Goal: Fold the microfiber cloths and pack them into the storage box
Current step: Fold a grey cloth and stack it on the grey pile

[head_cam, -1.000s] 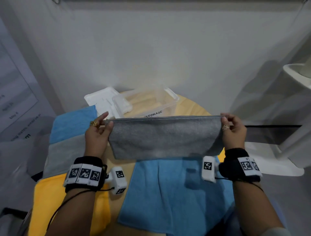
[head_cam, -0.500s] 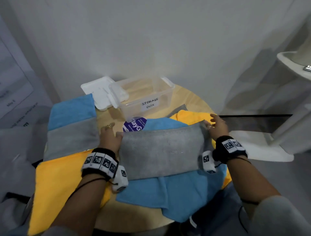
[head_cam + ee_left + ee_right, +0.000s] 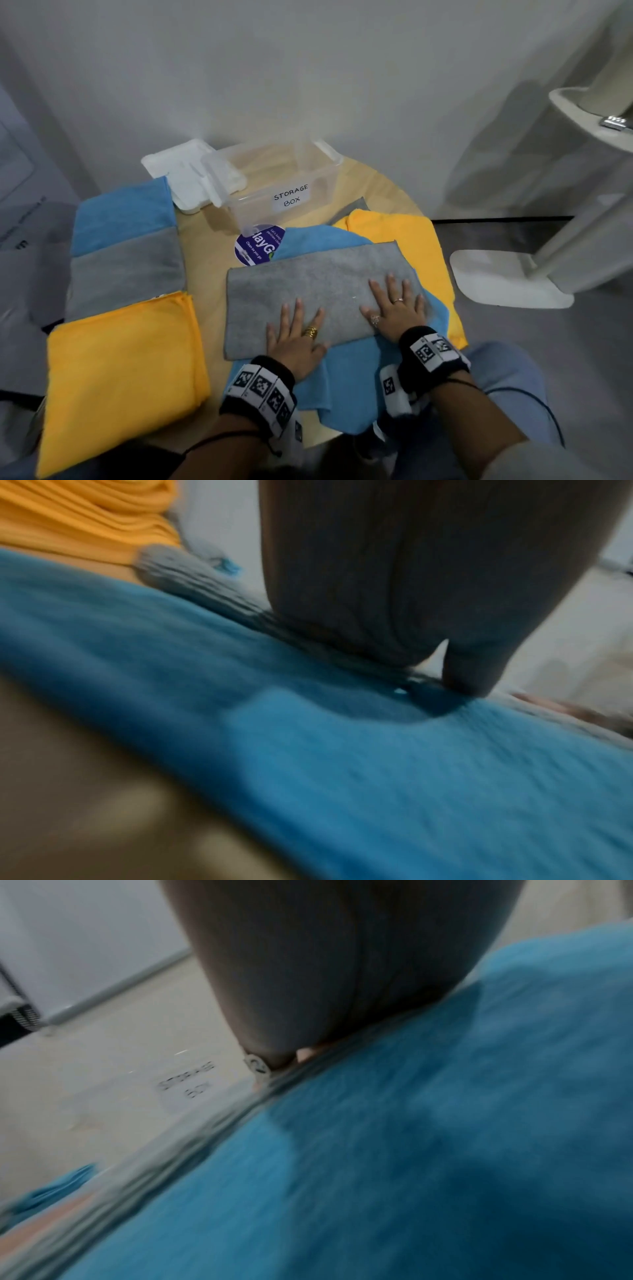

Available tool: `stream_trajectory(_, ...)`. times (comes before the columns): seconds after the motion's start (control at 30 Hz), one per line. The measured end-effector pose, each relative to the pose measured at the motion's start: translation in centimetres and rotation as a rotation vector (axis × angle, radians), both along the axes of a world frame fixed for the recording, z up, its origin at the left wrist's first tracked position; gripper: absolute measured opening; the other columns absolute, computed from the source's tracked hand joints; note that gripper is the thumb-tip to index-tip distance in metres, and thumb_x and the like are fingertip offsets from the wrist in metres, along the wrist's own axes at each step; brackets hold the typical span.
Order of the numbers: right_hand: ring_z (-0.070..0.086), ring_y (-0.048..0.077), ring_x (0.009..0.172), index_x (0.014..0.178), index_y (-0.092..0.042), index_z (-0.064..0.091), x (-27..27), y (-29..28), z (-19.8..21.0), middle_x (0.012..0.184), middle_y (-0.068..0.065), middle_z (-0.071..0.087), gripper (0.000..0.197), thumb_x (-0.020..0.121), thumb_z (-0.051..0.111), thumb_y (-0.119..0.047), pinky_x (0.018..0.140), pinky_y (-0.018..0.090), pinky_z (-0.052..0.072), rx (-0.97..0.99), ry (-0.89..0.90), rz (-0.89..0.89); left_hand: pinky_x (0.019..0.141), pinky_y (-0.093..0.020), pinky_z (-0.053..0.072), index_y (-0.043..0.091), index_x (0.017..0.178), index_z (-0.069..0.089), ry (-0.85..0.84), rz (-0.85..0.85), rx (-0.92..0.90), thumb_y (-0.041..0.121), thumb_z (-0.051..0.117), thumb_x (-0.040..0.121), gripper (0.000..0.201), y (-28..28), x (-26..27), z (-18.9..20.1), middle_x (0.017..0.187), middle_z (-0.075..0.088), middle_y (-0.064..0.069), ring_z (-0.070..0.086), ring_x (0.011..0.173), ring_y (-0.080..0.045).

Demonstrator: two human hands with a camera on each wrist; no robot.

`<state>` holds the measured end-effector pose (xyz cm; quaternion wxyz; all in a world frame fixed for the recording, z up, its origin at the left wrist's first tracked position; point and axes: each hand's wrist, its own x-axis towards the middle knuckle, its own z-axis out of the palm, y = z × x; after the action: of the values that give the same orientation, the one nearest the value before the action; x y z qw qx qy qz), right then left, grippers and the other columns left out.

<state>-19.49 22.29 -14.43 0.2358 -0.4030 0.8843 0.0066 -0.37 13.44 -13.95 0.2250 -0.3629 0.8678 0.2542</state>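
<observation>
Both hands, left hand [image 3: 295, 337] and right hand [image 3: 394, 306], press flat-fingered on one folded grey cloth [image 3: 308, 291] atop one blue cloth [image 3: 346, 380]

The left hand [image 3: 297, 337] wears a gold ring, the right hand [image 3: 395, 308] two small rings. Both wrists carry black bands with white square-coded tags and thin black cables. Blue jeans.
</observation>
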Motion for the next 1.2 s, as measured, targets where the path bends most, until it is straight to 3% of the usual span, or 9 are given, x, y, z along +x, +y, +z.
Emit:
stream_trajectory(0.33, 0.047, 0.038, 0.12, 0.124, 0.003, 0.042, -2.3, 4.5, 2.1, 0.126, 0.025, 0.049, 0.077, 0.073, 0.074, -0.045, 0.093, 0.044, 0.042, -0.362, 0.017, -0.655, 0.111, -0.053, -0.017, 0.031, 0.146, -0.02, -0.042, 0.112, 0.013, 0.057, 0.019, 0.096, 0.069, -0.4, 2.5, 0.2, 0.147, -0.04, -0.005, -0.034, 0.138, -0.027)
stream_trajectory(0.47, 0.055, 0.036, 0.11, 0.124, 0.009, 0.048, -2.4, 5.1, 1.7, 0.123, 0.023, 0.055, 0.083, 0.076, 0.066, -0.058, 0.075, 0.035, 0.04, -0.323, -0.282, -0.814, 0.111, -0.054, -0.016, 0.033, 0.146, -0.02, -0.04, 0.105, -0.002, 0.057, 0.019, 0.096, 0.068, -0.4, 2.5, 0.0, 0.148, -0.039, -0.005, -0.034, 0.138, -0.027)
stream_trajectory(0.63, 0.05, 0.029, 0.083, 0.078, 0.003, 0.054, -2.1, 4.6, 2.6, 0.088, 0.023, 0.06, 0.034, 0.088, 0.062, -0.028, 0.071, 0.034, 0.035, -0.581, -0.366, -0.755, 0.111, -0.054, -0.015, 0.034, 0.146, -0.019, -0.032, 0.093, -0.009, 0.058, 0.021, 0.095, 0.069, -0.4, 2.5, -0.1, 0.149, -0.038, -0.005, -0.033, 0.138, -0.028)
stream_trajectory(0.73, 0.046, 0.022, 0.079, 0.08, 0.003, 0.051, -0.3, 3.1, 4.3, 0.072, 0.009, 0.052, 0.018, 0.091, 0.057, -0.01, 0.069, 0.032, 0.038, -0.953, -0.502, -0.647, 0.113, -0.052, -0.012, 0.032, 0.149, -0.007, 0.081, 0.147, 0.035, 0.05, 0.029, 0.097, 0.066, -0.9, 2.8, -0.1, 0.154, -0.027, -0.002, -0.023, 0.143, -0.026)
stream_trajectory(0.8, 0.05, 0.016, 0.078, 0.091, -0.005, 0.055, 2.3, 1.2, 6.6, 0.078, 0.0, 0.055, 0.005, 0.092, 0.056, -0.01, 0.068, 0.022, 0.044, -1.075, -0.597, -0.47, 0.119, -0.042, 0.007, 0.021, 0.149, 0.02, 0.393, 0.348, 0.115, 0.037, 0.035, 0.1, 0.054, -1.3, 3.5, 1.0, 0.159, 0.005, -0.005, 0.007, 0.146, -0.023)
stream_trajectory(0.93, 0.057, 0.019, 0.094, 0.128, -0.005, 0.05, 8.8, -3.4, 8.0, 0.11, 0.013, 0.061, 0.047, 0.087, 0.063, -0.022, 0.084, 0.03, 0.049, -0.978, -0.682, -0.068, 0.091, -0.034, 0.046, 0.011, 0.126, 0.055, 0.938, 0.879, 0.205, 0.038, 0.031, 0.101, 0.044, -2.8, 5.1, 3.5, 0.123, 0.058, -0.005, 0.055, 0.111, -0.025)
stream_trajectory(1.07, 0.043, 0.029, 0.124, 0.137, 0.0, 0.034, 14.2, -5.8, 6.3, 0.131, 0.016, 0.048, 0.057, 0.09, 0.06, -0.019, 0.102, 0.025, 0.032, -0.533, -0.549, 0.43, 0.083, -0.041, 0.052, 0.01, 0.113, 0.063, 1.142, 1.148, 0.792, 0.052, 0.028, 0.098, 0.056, -5.2, 6.8, 2.9, 0.112, 0.067, -0.014, 0.066, 0.096, -0.03)
stream_trajectory(1.13, 0.025, 0.03, 0.138, 0.14, -0.003, 0.033, 14.5, -5.7, 5.5, 0.145, 0.015, 0.037, 0.056, 0.092, 0.057, -0.018, 0.111, 0.029, 0.021, -0.396, -0.504, 0.482, 0.091, -0.053, 0.05, 0.009, 0.125, 0.054, 1.049, 1.109, 0.735, 0.036, 0.049, 0.094, 0.041, -5.6, 7.3, 1.7, 0.118, 0.064, -0.02, 0.064, 0.102, -0.035)
stream_trajectory(1.2, 0.006, 0.027, 0.146, 0.144, -0.009, 0.03, 13.2, -5.1, 4.6, 0.156, 0.009, 0.019, 0.057, 0.093, 0.054, -0.019, 0.117, 0.032, 0.009, -0.361, -0.43, 0.445, 0.093, -0.054, 0.049, 0.022, 0.14, 0.031, 0.975, 1.06, 0.491, 0.004, 0.062, 0.077, 0.073, -6.1, 7.8, -0.6, 0.127, 0.056, -0.018, 0.059, 0.108, -0.033)
